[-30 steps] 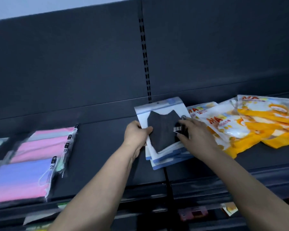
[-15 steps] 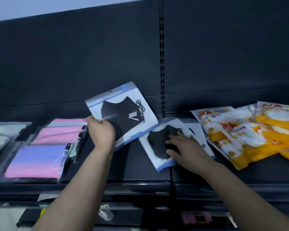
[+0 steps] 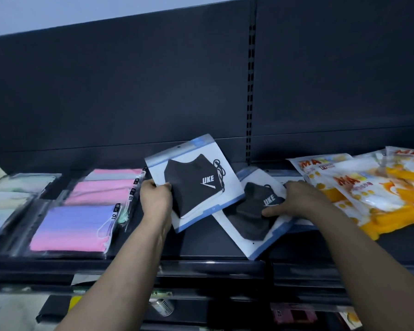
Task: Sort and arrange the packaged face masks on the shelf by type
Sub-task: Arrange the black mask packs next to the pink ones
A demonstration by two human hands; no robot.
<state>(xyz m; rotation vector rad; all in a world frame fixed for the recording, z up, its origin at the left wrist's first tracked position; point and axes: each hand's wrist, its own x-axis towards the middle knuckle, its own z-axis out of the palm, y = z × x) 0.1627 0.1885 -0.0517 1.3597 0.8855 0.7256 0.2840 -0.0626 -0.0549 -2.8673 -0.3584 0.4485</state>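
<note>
My left hand point(image 3: 155, 199) gripped one black-mask pack point(image 3: 194, 182) by its left edge, tilted above the shelf point(image 3: 201, 244), just left of a second black-mask pack point(image 3: 251, 220) lying flat. My right hand point(image 3: 301, 199) rested on that second pack. Orange packs point(image 3: 368, 194) lay just right of it; pink and purple packs point(image 3: 77, 225) well left.

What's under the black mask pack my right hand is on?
Edges of another pack peek out beneath the black mask pack pressed by the right hand. Its front is covered, so type and count are unknown.

Dark metal shelf point(image 3: 201, 249), slotted back panel point(image 3: 129, 91), pale wall point(image 3: 58, 13)
</note>
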